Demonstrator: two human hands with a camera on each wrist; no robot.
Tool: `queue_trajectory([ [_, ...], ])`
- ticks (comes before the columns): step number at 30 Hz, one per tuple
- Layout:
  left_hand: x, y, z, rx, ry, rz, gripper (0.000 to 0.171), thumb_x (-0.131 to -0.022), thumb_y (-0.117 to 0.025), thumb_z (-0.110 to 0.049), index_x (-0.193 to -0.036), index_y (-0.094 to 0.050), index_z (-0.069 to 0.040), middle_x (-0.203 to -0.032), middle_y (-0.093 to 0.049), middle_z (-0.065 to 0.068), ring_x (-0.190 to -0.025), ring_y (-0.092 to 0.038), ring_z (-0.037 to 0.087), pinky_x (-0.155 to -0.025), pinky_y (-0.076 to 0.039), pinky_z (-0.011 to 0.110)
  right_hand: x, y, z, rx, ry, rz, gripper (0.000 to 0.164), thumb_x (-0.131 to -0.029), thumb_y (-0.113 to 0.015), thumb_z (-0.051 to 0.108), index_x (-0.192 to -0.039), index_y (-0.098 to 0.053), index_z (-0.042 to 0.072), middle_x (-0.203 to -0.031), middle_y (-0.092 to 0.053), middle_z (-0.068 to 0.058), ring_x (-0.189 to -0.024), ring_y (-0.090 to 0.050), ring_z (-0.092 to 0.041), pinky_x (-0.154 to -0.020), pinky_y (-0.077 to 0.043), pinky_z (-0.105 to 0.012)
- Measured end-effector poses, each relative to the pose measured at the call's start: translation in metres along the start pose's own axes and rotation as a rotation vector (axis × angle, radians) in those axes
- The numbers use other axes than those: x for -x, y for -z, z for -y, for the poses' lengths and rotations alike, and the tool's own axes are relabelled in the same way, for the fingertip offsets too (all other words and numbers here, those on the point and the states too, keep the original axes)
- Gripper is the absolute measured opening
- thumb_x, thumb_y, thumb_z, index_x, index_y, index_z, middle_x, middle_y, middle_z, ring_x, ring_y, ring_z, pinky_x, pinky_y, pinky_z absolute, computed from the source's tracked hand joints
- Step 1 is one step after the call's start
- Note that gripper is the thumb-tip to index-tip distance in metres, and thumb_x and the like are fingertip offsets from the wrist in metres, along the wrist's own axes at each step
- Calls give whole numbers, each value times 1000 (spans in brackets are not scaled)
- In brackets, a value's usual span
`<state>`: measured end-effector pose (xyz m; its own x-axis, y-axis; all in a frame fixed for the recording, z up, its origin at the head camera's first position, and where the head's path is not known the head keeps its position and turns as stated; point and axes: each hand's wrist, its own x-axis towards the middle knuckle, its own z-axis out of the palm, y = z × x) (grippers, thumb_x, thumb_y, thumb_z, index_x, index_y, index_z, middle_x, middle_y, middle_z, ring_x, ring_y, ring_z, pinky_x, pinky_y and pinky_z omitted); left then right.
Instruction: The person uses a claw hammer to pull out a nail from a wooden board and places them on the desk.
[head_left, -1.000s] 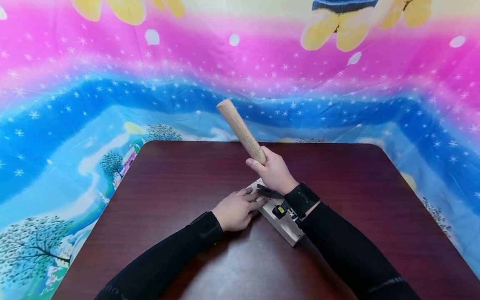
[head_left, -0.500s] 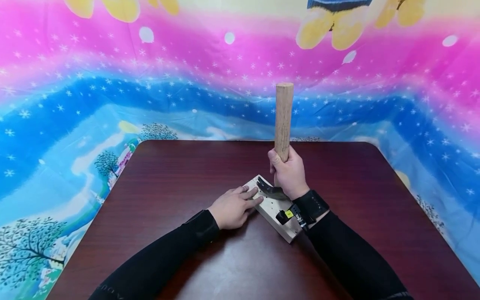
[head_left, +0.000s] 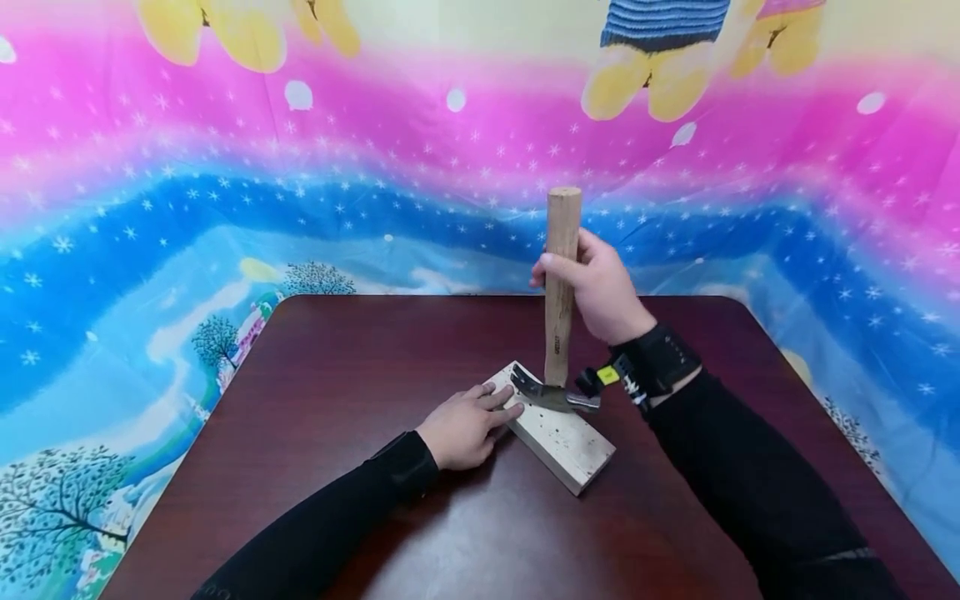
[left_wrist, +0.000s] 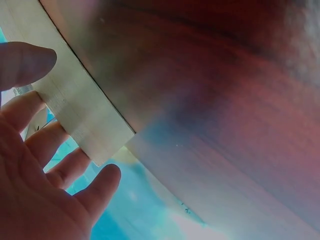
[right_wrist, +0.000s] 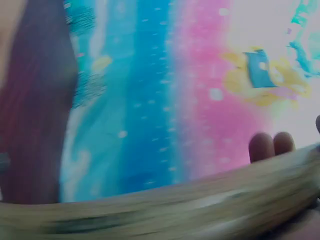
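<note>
A claw hammer [head_left: 558, 342] stands handle up, its metal head lying over the far part of a pale wooden block [head_left: 573, 446]. The claw points left, close to my left fingertips. My right hand [head_left: 606, 290] grips the wooden handle partway up, thumb across its near side. In the right wrist view the handle [right_wrist: 165, 210] crosses the bottom, blurred, with fingertips behind it. My left hand [head_left: 463, 427] rests spread, fingers on the block's left edge. The left wrist view shows those fingers against the block [left_wrist: 82, 97]. Whether anything sits under the claw is hidden.
Small dark holes dot the block's top. It lies at a slant on a dark red-brown table [head_left: 375, 358]. Behind the table hangs a patterned pink and blue cloth [head_left: 375, 167]. Black cuffs with a small camera [head_left: 597, 380] sit at my right wrist.
The hammer's handle has swung from leaning left to upright. My right hand has slid from near the head up the handle, uncovering the head. My left hand stays on the block.
</note>
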<state>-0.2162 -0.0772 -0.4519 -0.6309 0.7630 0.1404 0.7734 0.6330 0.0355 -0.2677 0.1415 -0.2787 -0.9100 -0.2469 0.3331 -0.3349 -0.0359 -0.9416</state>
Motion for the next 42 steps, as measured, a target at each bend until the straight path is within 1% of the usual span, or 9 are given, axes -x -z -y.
queue_trajectory([
  [3, 1, 1, -2, 9, 5, 13, 50, -99, -57, -19, -148, -51, -21, -153, -42, 9, -140, -38, 32, -112, -33, 40, -14, 5, 23, -100, 3, 84, 29, -101, -57, 22, -118, -53, -1, -95, -66, -16, -92, -67, -34, -92, -45, -49],
  [7, 2, 2, -3, 19, -9, 19, 52, -98, -58, -16, -149, -51, -19, -153, -41, 10, -140, -38, 32, -114, -30, 36, -28, 6, 46, -178, -8, 191, 46, -105, -47, 41, -118, -53, -2, -92, -67, -16, -92, -66, -34, -96, -44, -48],
  [12, 3, 4, -3, 35, -4, 32, 56, -94, -61, -13, -149, -50, -19, -154, -40, 10, -141, -36, 32, -113, -30, 34, -38, 4, 60, -255, -121, 185, 62, -103, -40, 55, -100, -61, -3, -87, -67, -18, -90, -65, -39, -97, -40, -50],
  [17, 5, 0, -3, 82, 12, 32, 61, -92, -62, -11, -151, -48, -20, -156, -38, 9, -141, -34, 35, -105, -42, 38, -41, 2, 55, -243, -218, 162, 61, -106, -39, 47, -86, -67, -4, -81, -68, -20, -87, -66, -41, -94, -44, -51],
  [23, 8, -2, -2, 105, 37, 69, 69, -90, -64, -12, -154, -43, -24, -160, -31, 7, -145, -27, 33, -92, -52, 47, -42, -1, 52, -271, -227, 161, 58, -107, -36, 39, -84, -68, -4, -75, -66, -18, -71, -65, -35, -81, -51, -49],
  [26, 8, -1, -2, 112, 36, 76, 71, -89, -65, -12, -154, -42, -24, -160, -30, 6, -146, -25, 32, -96, -50, 46, -41, -3, 53, -285, -226, 155, 58, -106, -35, 38, -76, -65, -1, -63, -56, -13, -58, -53, -29, -70, -48, -44],
  [30, 8, 0, -2, 115, 24, 75, 70, -89, -65, -12, -154, -42, -22, -160, -30, 8, -145, -26, 34, -101, -46, 42, -40, -6, 51, -294, -212, 162, 58, -105, -32, 37, -67, -59, 3, -56, -40, -7, -51, -37, -24, -65, -39, -41],
  [36, 9, -1, -1, 108, 6, 63, 70, -88, -67, -12, -153, -43, -20, -159, -32, 11, -144, -27, 36, -107, -40, 41, -36, -8, 47, -275, -174, 171, 55, -105, -29, 37, -66, -54, 6, -57, -36, -4, -51, -33, -22, -65, -37, -40],
  [42, 7, 0, 2, 101, 7, 84, 70, -90, -66, -13, -155, -40, -22, -160, -30, 9, -146, -25, 34, -109, -38, 39, -33, -11, 47, -273, -145, 164, 52, -104, -30, 37, -67, -51, 7, -57, -36, -3, -50, -33, -21, -62, -39, -40],
])
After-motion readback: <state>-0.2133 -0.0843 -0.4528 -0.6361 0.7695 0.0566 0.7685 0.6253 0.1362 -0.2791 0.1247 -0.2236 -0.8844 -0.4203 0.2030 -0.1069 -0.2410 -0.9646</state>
